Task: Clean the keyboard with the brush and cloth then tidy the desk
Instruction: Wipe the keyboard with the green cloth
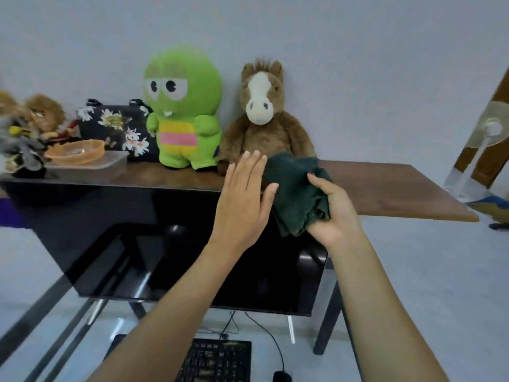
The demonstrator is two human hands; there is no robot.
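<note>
A dark green cloth (296,188) is bunched up in my right hand (332,213), raised in front of the monitor's top right corner. My left hand (242,202) is flat with fingers apart, its thumb touching the cloth's left edge. The black keyboard (217,359) lies on the glass desk at the bottom of the view, partly hidden by my left forearm. No brush is in view.
A large black monitor (154,244) stands on the glass desk (308,354). A black mouse (282,376) sits right of the keyboard. Behind, a wooden table (391,194) holds a green plush (183,111), a brown horse plush (264,117), a floral bag (115,128) and a plastic container (91,161). A fan (487,130) stands at far right.
</note>
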